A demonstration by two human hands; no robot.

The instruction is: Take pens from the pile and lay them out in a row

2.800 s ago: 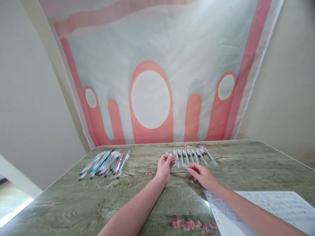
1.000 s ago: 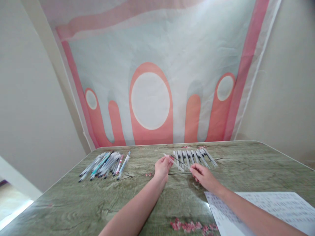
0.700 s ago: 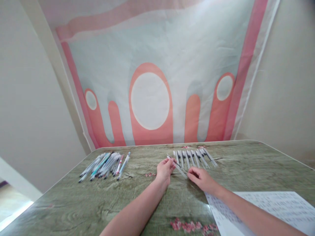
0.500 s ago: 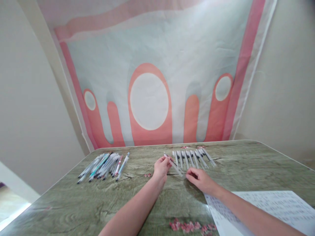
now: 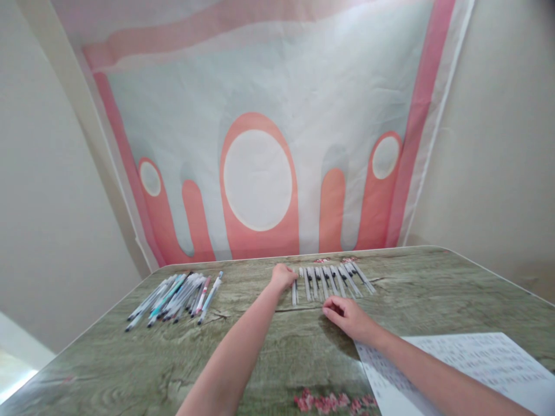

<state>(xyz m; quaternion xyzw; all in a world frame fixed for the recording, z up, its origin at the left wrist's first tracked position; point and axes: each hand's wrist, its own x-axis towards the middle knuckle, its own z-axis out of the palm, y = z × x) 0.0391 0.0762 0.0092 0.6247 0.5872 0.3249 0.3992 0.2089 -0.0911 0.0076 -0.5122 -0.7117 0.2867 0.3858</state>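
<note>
My left hand (image 5: pixel 282 277) is stretched far out on the table, fingers curled at the top end of a clear pen (image 5: pixel 294 292) that lies at the left end of a neat row of pens (image 5: pixel 333 279). My right hand (image 5: pixel 346 315) rests on the table just in front of that row, fingers loosely bent, nothing seen in it. A loose pile of several coloured pens (image 5: pixel 176 295) lies far to the left.
The table (image 5: pixel 151 358) has a green wood-grain cover with pink flowers. A printed paper sheet (image 5: pixel 468 364) lies under my right forearm at the near right. A pink and pale banner (image 5: pixel 260 144) hangs behind the table's far edge.
The pen held between both hands has been laid down at the left end of the row. My right hand let go and drew back; my left hand reached forward with it.
</note>
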